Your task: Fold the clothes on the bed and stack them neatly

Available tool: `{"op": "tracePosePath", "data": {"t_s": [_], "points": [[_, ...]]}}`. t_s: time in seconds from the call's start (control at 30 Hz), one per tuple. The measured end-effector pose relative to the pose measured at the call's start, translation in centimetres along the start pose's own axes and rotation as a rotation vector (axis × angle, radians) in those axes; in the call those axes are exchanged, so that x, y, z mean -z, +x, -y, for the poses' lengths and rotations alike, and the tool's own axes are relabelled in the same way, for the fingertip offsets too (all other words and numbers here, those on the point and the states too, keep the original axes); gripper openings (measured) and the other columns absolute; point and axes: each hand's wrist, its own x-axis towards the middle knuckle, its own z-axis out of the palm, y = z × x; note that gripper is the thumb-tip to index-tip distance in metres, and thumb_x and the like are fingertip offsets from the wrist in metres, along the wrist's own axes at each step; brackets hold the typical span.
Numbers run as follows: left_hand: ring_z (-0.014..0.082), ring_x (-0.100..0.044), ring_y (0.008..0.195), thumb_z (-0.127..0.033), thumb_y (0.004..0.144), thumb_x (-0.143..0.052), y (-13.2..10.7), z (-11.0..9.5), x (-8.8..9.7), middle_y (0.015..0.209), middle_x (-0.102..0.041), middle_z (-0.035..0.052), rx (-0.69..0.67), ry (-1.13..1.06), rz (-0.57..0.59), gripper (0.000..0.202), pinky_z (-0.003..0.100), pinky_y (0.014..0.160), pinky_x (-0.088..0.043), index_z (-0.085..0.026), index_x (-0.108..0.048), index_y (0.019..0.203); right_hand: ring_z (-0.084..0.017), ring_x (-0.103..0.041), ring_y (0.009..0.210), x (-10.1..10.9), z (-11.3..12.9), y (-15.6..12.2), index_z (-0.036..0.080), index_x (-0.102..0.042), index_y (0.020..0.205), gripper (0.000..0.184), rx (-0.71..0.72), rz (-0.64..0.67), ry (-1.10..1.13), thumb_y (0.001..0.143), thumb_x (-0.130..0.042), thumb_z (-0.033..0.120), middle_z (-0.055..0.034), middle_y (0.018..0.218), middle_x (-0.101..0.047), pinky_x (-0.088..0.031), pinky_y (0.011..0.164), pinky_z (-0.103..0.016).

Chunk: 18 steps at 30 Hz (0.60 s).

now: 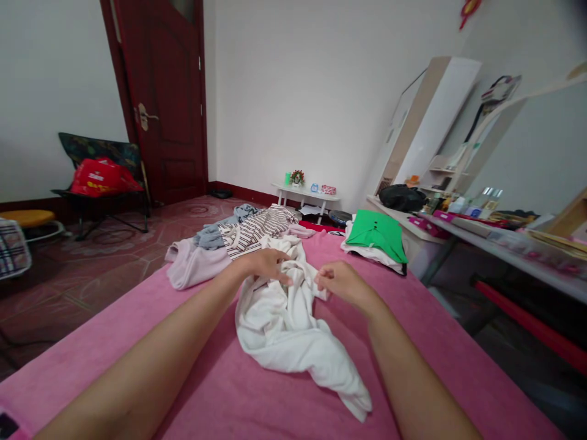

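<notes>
A crumpled white garment [288, 324] lies on the pink bed cover [137, 342] in front of me. My left hand [266, 264] grips a fold at its upper edge, fingers curled into the cloth. My right hand [342, 282] pinches the same garment a little to the right, fingers closed on the fabric. Both forearms reach in from the bottom of the view.
Beyond the white garment lie a striped top [257, 231], a pale pink piece [192, 266] and a grey-blue one [215, 233]. A folded green shirt [378, 235] tops a small stack at the right. A cluttered desk [499, 235], a chair with a red bag [98, 177] and a dark red door [169, 98] surround the bed.
</notes>
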Motion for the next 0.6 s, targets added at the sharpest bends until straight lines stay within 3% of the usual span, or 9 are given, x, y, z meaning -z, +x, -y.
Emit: {"op": "tracePosePath", "data": {"t_s": [0.07,0.13,0.2,0.27,0.33,0.5,0.6], "points": [[0.0299,-0.062,0.093,-0.042,0.041,-0.083,0.2,-0.4,-0.6,0.101,-0.069,0.0106,0.047,0.12,-0.048,0.071,0.032,0.079,-0.044,-0.018,-0.068,0.106,-0.01,-0.048,0.043,-1.1,-2.6,0.7,0.014,-0.06,0.06,0.024,-0.09,0.125,-0.036,0.072,-0.062,0.035,0.0007,0.049,-0.055,-0.033,0.044,-0.021],[0.03,-0.063,0.084,-0.031,0.042,-0.081,0.3,-0.5,-1.2,0.085,-0.07,0.0104,0.085,0.138,-0.11,0.048,0.032,0.072,-0.045,-0.014,-0.071,0.086,-0.008,-0.043,0.042,-3.1,-4.0,1.0,0.016,-0.057,0.059,0.027,-0.106,0.151,-0.059,0.067,-0.066,0.039,0.0053,0.046,-0.048,-0.027,0.043,-0.02],[0.0267,-0.063,0.075,-0.026,0.051,-0.074,0.5,-0.2,-1.4,0.072,-0.068,0.0082,0.107,0.107,-0.165,0.025,0.03,0.066,-0.044,-0.014,-0.068,0.072,-0.006,-0.036,0.043,-4.6,-4.1,1.2,0.017,-0.051,0.053,0.028,-0.062,0.069,-0.072,0.061,-0.07,0.035,0.0085,0.044,-0.039,-0.022,0.043,-0.02],[0.0228,-0.062,0.073,-0.027,0.063,-0.064,0.7,0.2,-1.1,0.071,-0.066,0.0056,0.116,0.071,-0.237,0.018,0.028,0.064,-0.043,-0.015,-0.067,0.075,-0.006,-0.035,0.045,-4.6,-3.6,1.3,0.017,-0.049,0.051,0.028,-0.035,-0.04,0.025,0.06,-0.069,0.034,0.0086,0.044,-0.037,-0.021,0.043,-0.02],[0.0198,-0.061,0.073,-0.028,0.071,-0.054,1.0,0.8,-0.3,0.074,-0.065,0.0035,0.122,-0.022,-0.389,0.022,0.026,0.062,-0.042,-0.016,-0.066,0.084,-0.008,-0.038,0.046,-2.8,-3.0,1.5,0.017,-0.051,0.055,0.027,-0.047,-0.217,0.241,0.062,-0.066,0.039,0.0077,0.046,-0.04,-0.023,0.043,-0.021],[0.0132,-0.05,0.056,-0.026,0.064,-0.057,1.7,3.0,2.8,0.062,-0.054,-0.0018,0.128,-0.771,-1.077,0.017,0.022,0.052,-0.036,-0.015,-0.059,0.076,-0.006,-0.038,0.043,4.4,-2.8,1.3,0.019,-0.047,0.062,0.029,0.065,-0.98,0.778,0.057,-0.07,0.035,0.0089,0.051,-0.044,-0.029,0.039,-0.019],[0.0116,-0.049,0.055,-0.027,0.065,-0.053,1.7,4.6,4.3,0.064,-0.052,-0.0022,0.186,-0.907,-1.24,0.017,0.022,0.052,-0.039,-0.016,-0.053,0.078,-0.005,-0.042,0.044,7.5,-3.2,0.7,0.02,-0.043,0.067,0.027,0.089,-1.264,0.988,0.062,-0.067,0.029,0.0086,0.056,-0.046,-0.034,0.038,-0.016]]}}
